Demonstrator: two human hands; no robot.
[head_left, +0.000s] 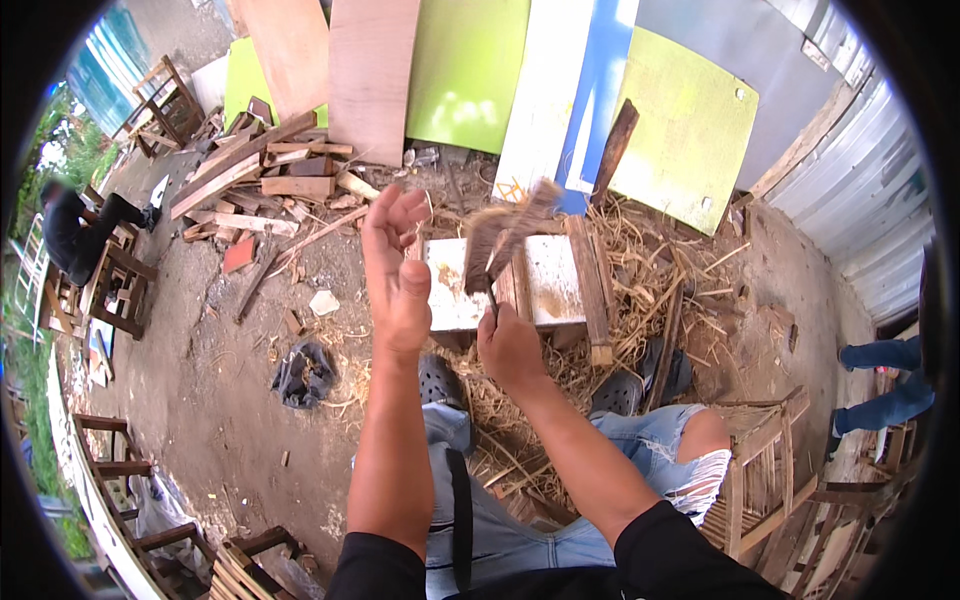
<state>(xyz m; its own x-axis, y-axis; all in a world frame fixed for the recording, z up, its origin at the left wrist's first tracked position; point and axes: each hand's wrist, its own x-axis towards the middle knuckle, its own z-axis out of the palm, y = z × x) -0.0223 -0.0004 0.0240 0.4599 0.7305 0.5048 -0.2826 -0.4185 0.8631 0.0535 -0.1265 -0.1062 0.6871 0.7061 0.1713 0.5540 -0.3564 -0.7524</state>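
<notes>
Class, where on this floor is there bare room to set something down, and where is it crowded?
Mostly bare ground lies between the wood pile, the black plastic bag and the wooden frame at lower left. A narrower bare strip runs between the shavings and the corrugated wall. Shavings crowd the white panel's right side.

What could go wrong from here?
The right hand grips a thin, dark shaft; the blurred, brown, apparently wooden piece above it could strike the bare, open left hand nearby. Loose, straw-coloured wood shavings around the dark, perforated clogs might make the footing slippery.
</notes>
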